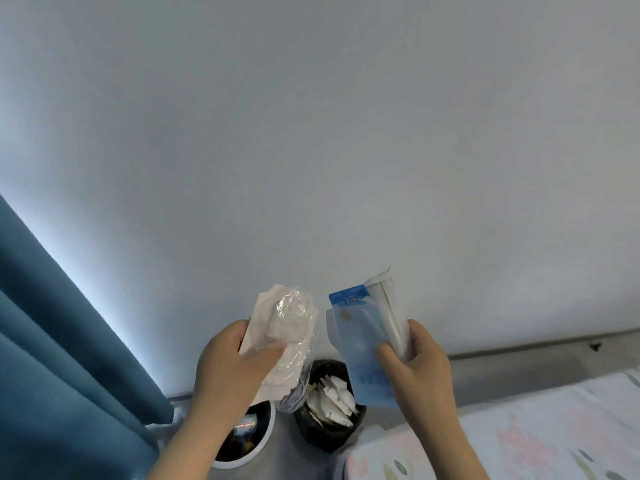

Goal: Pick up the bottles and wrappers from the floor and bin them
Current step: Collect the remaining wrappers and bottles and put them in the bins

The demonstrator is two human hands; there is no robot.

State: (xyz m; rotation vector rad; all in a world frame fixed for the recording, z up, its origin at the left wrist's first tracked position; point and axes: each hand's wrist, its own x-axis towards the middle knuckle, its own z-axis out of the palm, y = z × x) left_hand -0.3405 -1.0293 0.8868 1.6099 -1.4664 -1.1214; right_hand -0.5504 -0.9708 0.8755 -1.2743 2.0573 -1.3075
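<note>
White bin (pixel 268 434) half behind left forearm (pixel 207 427)

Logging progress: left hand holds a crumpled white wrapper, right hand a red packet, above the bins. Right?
The packet in the right hand is blue, not red; the head view shows it. The left hand does hold a crumpled white wrapper, above the black bin and the white bin.

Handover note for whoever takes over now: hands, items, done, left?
Left hand grips a crumpled white-and-clear wrapper. Right hand grips a blue packet wrapper. Both are held above the black bin, which already holds paper scraps; a white bin stands to its left. Done: two wrappers picked up. Left: drop both in; no bottles in view, so check the floor.
</note>
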